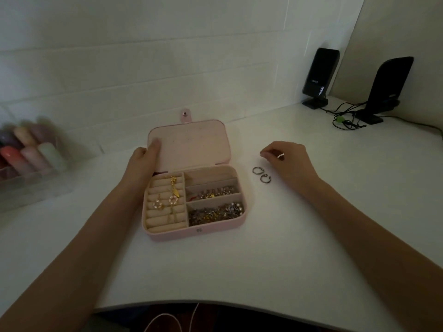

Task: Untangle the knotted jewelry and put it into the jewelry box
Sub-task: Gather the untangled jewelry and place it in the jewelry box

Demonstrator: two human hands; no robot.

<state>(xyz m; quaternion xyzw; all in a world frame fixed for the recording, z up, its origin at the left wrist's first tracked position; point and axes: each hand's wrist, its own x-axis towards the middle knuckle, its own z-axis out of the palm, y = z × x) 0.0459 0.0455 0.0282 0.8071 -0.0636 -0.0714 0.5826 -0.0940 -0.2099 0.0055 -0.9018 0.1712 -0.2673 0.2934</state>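
Observation:
A pink jewelry box (pixel 153 233) lies open on the white desk, its lid (pixel 191 142) tilted back. My left hand (pixel 143 161) grips the lid's left edge, thumb on the inner face. Gold earrings (pixel 171 195) sit on the ring rolls at the left; two right compartments hold several small pieces (pixel 215 210), and the top right one looks bare. Two linked silver hoops (pixel 261 174) lie on the desk right of the box. My right hand (pixel 287 156) hovers just behind them, fingers curled, wearing a ring; whether it pinches anything is unclear.
A clear case of coloured bottles (pixel 31 159) stands at the far left, blurred. Two black speakers (pixel 320 77) (pixel 388 89) with tangled cables (pixel 345 118) stand at the back right. The desk's curved front edge (pixel 215 303) runs below.

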